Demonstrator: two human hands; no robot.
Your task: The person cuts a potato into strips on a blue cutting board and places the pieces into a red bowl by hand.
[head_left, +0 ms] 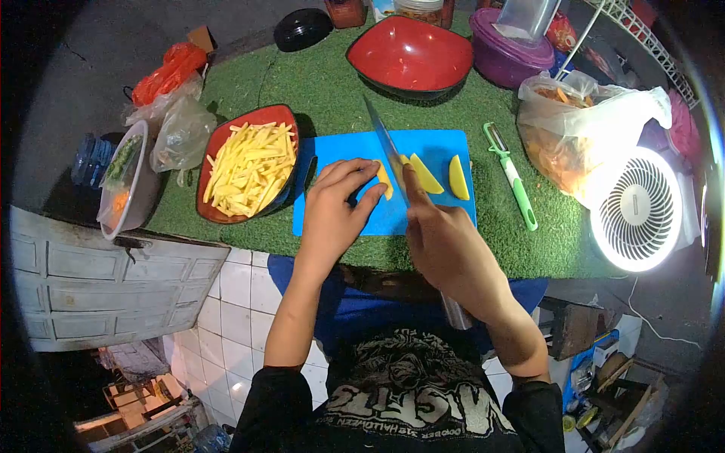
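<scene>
On a blue cutting board (pixel 445 140), my left hand (pixel 336 204) pins a yellow potato piece (pixel 385 181) between fingertips and thumb. My right hand (pixel 447 243) grips a knife (pixel 384 140), its index finger laid along the blade's spine. The blade points away from me, just right of the held piece; the handle's end sticks out below my palm. Right of the blade lie a potato wedge (pixel 427 178), partly covered by my finger, and another wedge (pixel 458 180). A red bowl (pixel 202 198) full of cut potato strips (pixel 253 167) stands left of the board.
Beyond the board sits a second red bowl (pixel 408 60) with a few scraps. A green-and-white peeler (pixel 515 185) lies to the right, near a bag of peelings (pixel 551 143) and a bright round fan lamp (pixel 636 210). A plastic tub (pixel 142 189) stands at the left edge.
</scene>
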